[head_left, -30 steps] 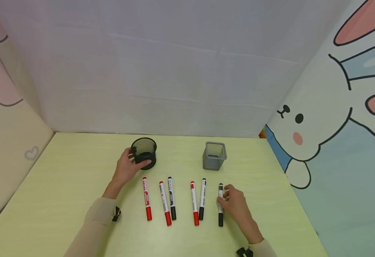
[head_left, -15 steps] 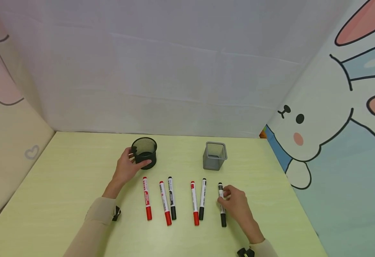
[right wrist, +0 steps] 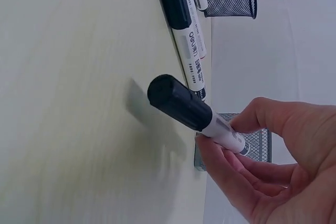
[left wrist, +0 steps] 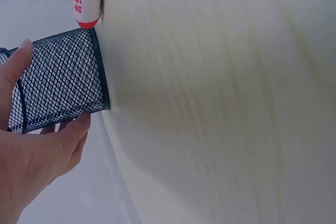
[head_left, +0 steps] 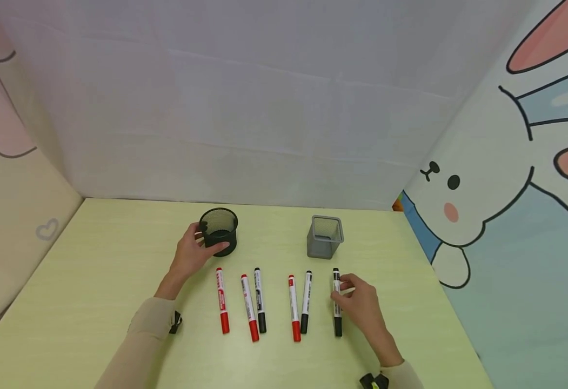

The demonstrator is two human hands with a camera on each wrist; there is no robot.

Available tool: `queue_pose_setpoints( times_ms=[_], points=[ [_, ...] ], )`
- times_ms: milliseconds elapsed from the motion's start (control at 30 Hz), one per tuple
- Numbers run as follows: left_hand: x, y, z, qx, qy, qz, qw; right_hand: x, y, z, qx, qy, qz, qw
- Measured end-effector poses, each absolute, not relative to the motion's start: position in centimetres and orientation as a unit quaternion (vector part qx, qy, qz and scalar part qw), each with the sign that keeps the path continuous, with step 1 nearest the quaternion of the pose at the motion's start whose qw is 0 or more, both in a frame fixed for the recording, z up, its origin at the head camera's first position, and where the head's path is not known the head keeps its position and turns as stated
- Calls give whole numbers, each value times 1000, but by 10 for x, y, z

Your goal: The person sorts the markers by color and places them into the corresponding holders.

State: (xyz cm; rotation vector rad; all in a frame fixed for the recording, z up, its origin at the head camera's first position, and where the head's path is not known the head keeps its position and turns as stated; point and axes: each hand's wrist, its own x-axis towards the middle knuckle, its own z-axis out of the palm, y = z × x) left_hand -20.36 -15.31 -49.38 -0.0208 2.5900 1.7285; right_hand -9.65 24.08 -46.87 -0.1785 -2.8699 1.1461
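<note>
My left hand (head_left: 190,256) grips a round black mesh pen holder (head_left: 219,231) from its left side, thumb at the front; in the left wrist view the holder's mesh wall (left wrist: 63,80) shows between thumb and fingers. With thumb and fingers, my right hand (head_left: 361,303) pinches a black-capped whiteboard marker (head_left: 337,310) around its white barrel. In the right wrist view that marker's black cap (right wrist: 178,103) is tilted up off the table, its shadow beneath. Beyond the right hand stands a square grey mesh pen holder (head_left: 323,244).
Several markers lie in a row on the table: a red one (head_left: 222,300), a red and black pair left of centre (head_left: 249,308), and another red one (head_left: 294,308) beside a black one (head_left: 306,302). A pale curtain (head_left: 245,108) backs the table.
The marker in my right hand has come up off the table and shifted slightly away from me. My left hand and the black pen holder have stayed put.
</note>
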Motion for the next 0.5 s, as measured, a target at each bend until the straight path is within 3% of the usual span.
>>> queue_pose_setpoints(
  times_ms=[500],
  points=[
    [-206, -154, -496, -4, 836, 548, 13, -103, 230, -451, -46, -921, 386, 33]
  ],
)
